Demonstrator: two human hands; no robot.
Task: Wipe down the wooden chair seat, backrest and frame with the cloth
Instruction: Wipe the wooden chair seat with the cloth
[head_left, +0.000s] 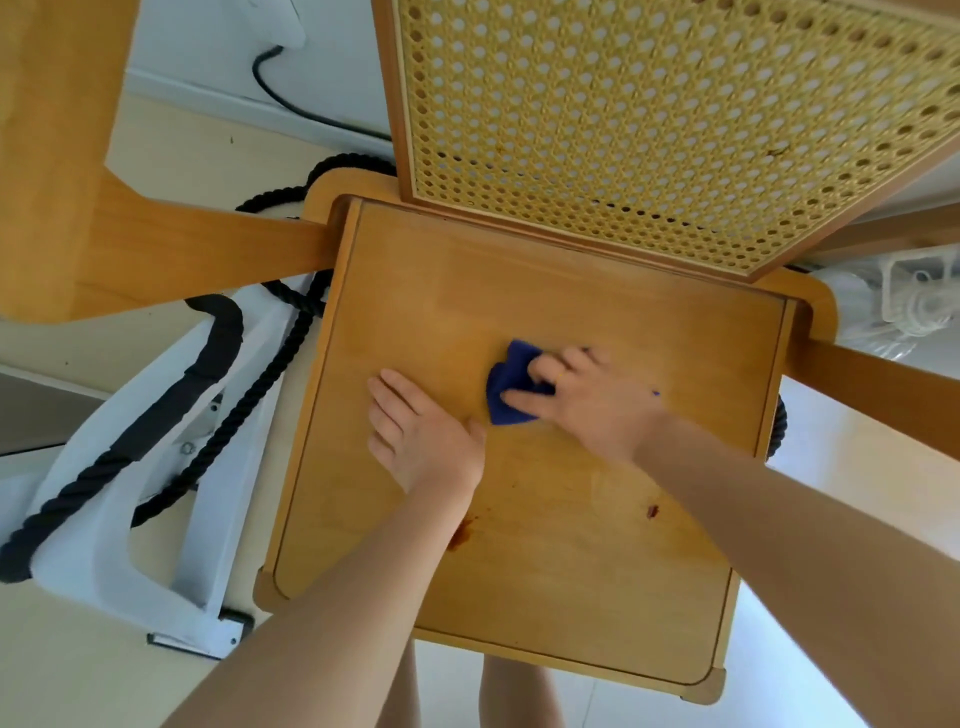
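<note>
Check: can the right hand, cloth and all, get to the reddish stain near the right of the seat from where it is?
Probably yes. The right hand presses the blue cloth mid-seat, and bare wood lies between it and the stain; only its own forearm passes nearby.

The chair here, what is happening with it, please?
A person is wiping the wooden chair seat with a blue cloth. The right hand presses the cloth on the middle of the seat, while the left hand rests flat beside it. Reddish-brown stains remain on the seat nearer the person. The cane backrest is not being touched.
</note>
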